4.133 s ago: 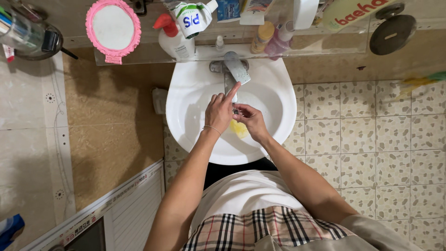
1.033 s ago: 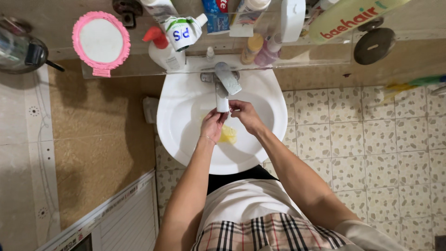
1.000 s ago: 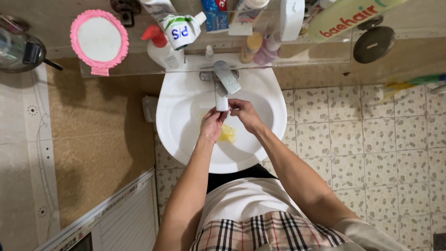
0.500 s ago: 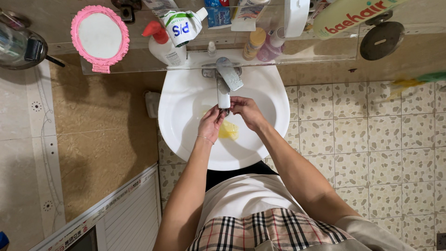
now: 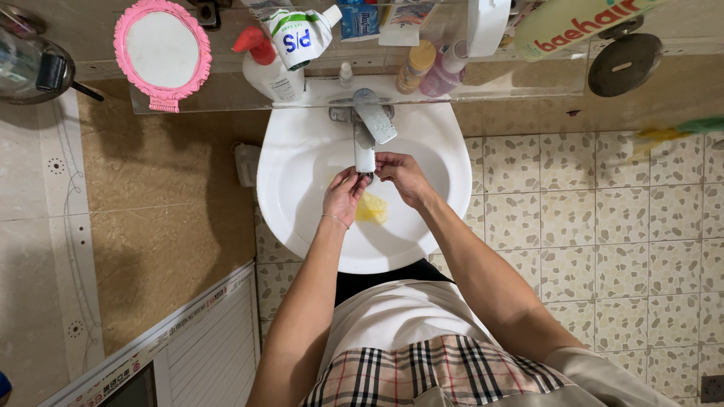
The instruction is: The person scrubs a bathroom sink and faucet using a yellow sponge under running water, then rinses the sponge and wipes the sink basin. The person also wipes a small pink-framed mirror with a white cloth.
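Observation:
Both my hands are over the white sink (image 5: 290,218), under the tip of the metal faucet (image 5: 364,147). My left hand (image 5: 343,197) has its fingers curled up against the spout's end. From the right, my right hand (image 5: 405,177) reaches in, and its fingertips meet the left hand's just below the spout. Anything pinched between the fingers is too small to make out. A yellow lump (image 5: 371,209) lies in the basin under my left hand, apart from the fingers. A thin bracelet circles my left wrist.
A glass shelf (image 5: 188,105) above the sink carries a pink hand mirror (image 5: 161,51), a white pump bottle with a red top (image 5: 265,66), tubes and small bottles. A metal cup (image 5: 30,68) hangs at the left. Patterned tiles (image 5: 603,226) lie to the right.
Four seconds ago my left index finger pointed up along the spout; it is now curled under the spout's tip. Over the last second both hands have stayed there with small finger movements.

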